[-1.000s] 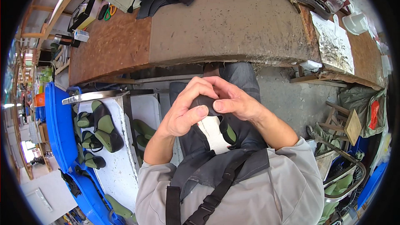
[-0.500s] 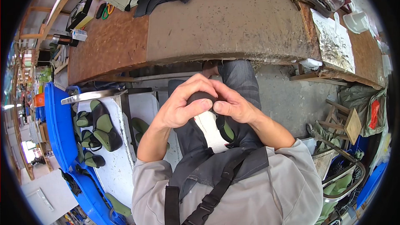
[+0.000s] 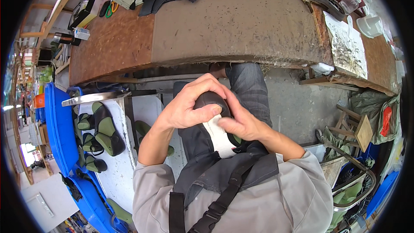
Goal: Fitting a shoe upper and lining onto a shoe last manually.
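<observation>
Between my knees, above the dark apron, lies a black and green shoe upper (image 3: 210,100) with a long white piece (image 3: 221,140) along its middle. My left hand (image 3: 186,103) wraps round the black rounded end, its thumb pressed where black meets white. From the other side my right hand (image 3: 245,123) curls its fingers round the same end. The right thumb lies across the white piece, slightly blurred. Both hands' fingertips meet at the far side, partly hidden. A strip of green shows below the right hand.
A worn brown workbench (image 3: 233,26) spans the far side. Several green and black shoe uppers (image 3: 108,131) lie on a white surface at left, beside a blue bin (image 3: 60,129). At right stand a wooden stool (image 3: 363,133) and a metal-framed chair (image 3: 366,185). Stained paper (image 3: 345,45) covers the bench's right end.
My right thumb has shifted down and left from the black end onto the white piece. More of the black end shows now. The left hand keeps its grip.
</observation>
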Tool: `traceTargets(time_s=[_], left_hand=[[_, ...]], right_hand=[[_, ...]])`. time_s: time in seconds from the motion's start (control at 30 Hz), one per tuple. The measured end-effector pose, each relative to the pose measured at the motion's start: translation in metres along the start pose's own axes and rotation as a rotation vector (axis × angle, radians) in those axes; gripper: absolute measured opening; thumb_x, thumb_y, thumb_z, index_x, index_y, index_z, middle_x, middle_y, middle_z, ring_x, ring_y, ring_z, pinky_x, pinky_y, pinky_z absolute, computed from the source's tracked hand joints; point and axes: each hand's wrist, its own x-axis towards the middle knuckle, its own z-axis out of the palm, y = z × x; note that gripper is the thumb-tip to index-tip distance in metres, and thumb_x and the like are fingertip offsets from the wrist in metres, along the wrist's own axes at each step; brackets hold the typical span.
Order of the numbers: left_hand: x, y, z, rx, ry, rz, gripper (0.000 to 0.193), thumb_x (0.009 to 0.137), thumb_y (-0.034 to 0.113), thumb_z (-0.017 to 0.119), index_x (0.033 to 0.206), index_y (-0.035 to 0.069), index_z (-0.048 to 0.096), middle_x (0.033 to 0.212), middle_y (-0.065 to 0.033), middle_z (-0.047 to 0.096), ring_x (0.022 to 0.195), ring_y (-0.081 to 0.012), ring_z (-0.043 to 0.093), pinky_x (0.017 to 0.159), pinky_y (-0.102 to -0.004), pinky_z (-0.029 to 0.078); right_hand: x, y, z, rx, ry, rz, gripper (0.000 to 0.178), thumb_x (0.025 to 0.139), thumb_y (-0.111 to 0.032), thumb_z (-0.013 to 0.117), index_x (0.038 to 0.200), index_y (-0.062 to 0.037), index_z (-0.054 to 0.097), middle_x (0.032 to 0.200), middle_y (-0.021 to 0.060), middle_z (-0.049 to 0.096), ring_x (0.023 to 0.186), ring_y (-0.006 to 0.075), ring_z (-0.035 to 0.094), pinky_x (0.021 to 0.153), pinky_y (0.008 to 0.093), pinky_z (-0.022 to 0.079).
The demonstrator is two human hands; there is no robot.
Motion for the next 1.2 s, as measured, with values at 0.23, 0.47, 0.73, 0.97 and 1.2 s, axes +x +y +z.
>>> traceTargets(time_s=[0.23,0.47,0.73,0.97,1.2], left_hand=[[0.0,0.008,0.007,0.116,0.046,0.011,0.054,0.081,0.048,0.063,0.102,-0.002,0.058,0.098,-0.0137,0.055,0.092,-0.024,0.054,0.082,-0.0341,0.042],[-0.013,-0.024,0.035,-0.007,0.228,0.251,0.102,0.065,0.063,0.074,0.134,-0.002,0.036,0.131,-0.0198,0.038,0.124,-0.0334,0.037,0.105,-0.0425,0.03],[-0.01,-0.011,0.035,0.1,0.15,0.256,0.109,0.063,0.058,0.078,0.139,-0.003,0.03,0.133,-0.0214,0.037,0.127,-0.0356,0.033,0.106,-0.0435,0.029],[-0.016,-0.006,0.045,-0.115,0.253,0.266,0.069,0.079,0.039,0.07,0.127,0.0,0.042,0.124,-0.0171,0.043,0.117,-0.0287,0.042,0.1,-0.0393,0.034],[-0.015,0.015,0.052,-0.239,0.253,0.134,0.046,0.077,0.017,0.067,0.116,0.002,0.047,0.119,-0.0148,0.044,0.113,-0.0258,0.043,0.099,-0.0371,0.033]], right_hand=[[-0.003,0.007,0.002,0.292,0.07,-0.054,0.09,0.089,-0.045,0.059,0.146,0.0043,0.01,0.144,0.0209,0.029,0.135,0.028,0.03,0.109,0.0368,0.026],[0.011,-0.029,-0.018,0.265,-0.035,0.026,0.075,0.095,-0.045,0.049,0.145,0.0035,0.019,0.143,0.017,0.033,0.134,0.0244,0.031,0.109,0.0348,0.026],[-0.002,-0.019,-0.016,0.403,0.06,0.029,0.072,0.091,-0.042,0.054,0.141,0.0037,0.028,0.138,0.0151,0.038,0.127,0.0216,0.038,0.106,0.0346,0.029],[-0.003,-0.024,-0.016,0.397,-0.096,0.089,0.095,0.087,-0.064,0.05,0.145,0.0043,0.018,0.144,0.0165,0.029,0.136,0.0242,0.026,0.11,0.0356,0.022],[0.001,-0.041,-0.019,0.604,-0.112,0.204,0.072,0.088,-0.041,0.057,0.139,0.0008,0.03,0.134,0.0132,0.038,0.127,0.0218,0.036,0.107,0.0351,0.026]])
